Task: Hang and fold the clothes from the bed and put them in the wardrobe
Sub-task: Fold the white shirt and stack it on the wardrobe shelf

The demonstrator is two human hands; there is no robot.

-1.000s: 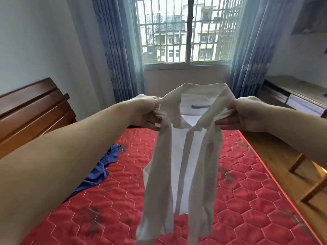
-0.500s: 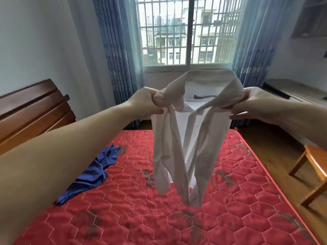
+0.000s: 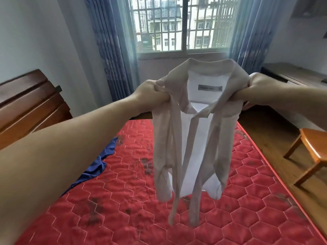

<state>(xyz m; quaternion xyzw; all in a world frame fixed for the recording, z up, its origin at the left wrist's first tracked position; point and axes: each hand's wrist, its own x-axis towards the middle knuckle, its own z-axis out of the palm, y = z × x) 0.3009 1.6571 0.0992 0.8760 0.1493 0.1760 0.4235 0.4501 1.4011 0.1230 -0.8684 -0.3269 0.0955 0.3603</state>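
Note:
A white collared shirt (image 3: 191,144) hangs in the air above the red quilted mattress (image 3: 123,209), its inner label facing me. My left hand (image 3: 150,96) grips the shirt at its left shoulder. My right hand (image 3: 256,89) grips the right shoulder. Both arms are stretched forward at chest height. The shirt's front is open and its sleeves dangle below, clear of the mattress. A blue garment (image 3: 95,167) lies crumpled on the mattress at the left, partly hidden behind my left forearm.
A wooden headboard (image 3: 30,106) stands at the left. A barred window (image 3: 178,23) with blue curtains (image 3: 109,50) fills the far wall. At the right are a wooden stool (image 3: 313,151) on the wood floor and a low desk (image 3: 290,75).
I have raised the shirt and spread its shoulders wider, so its hem and sleeves now hang free above the mattress. My view tilted upward slightly.

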